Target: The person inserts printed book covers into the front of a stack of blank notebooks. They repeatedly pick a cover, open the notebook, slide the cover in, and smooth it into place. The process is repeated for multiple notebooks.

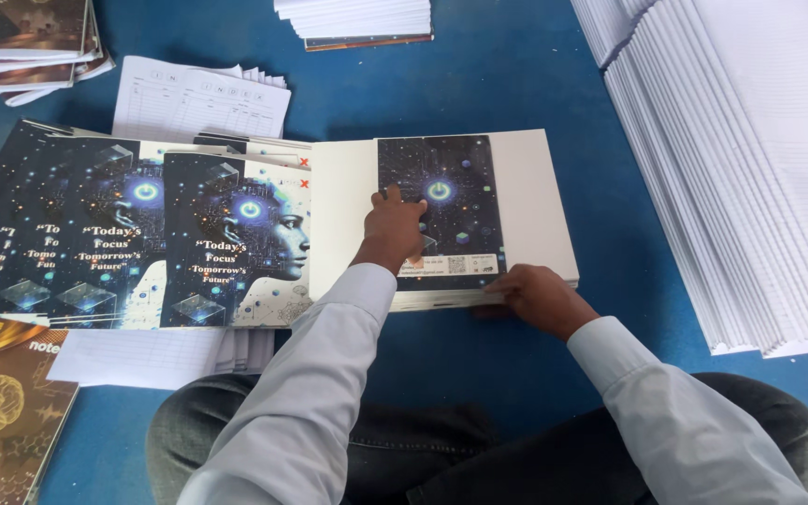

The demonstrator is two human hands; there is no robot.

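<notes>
Blue floor [516, 75], left hand [393, 229] flat on cover sheet [441, 201], right hand [540, 297] gripping stack edge [441, 301], fingertips hidden

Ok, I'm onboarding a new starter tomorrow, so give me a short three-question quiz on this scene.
1. True or false: the left hand lies flat on the dark starry cover.
2. Where does the right hand grip the stack of pages? A) far edge B) near edge C) it is off the stack
3. What colour is the floor?

Key: 1 true; 2 B; 3 blue.
</notes>
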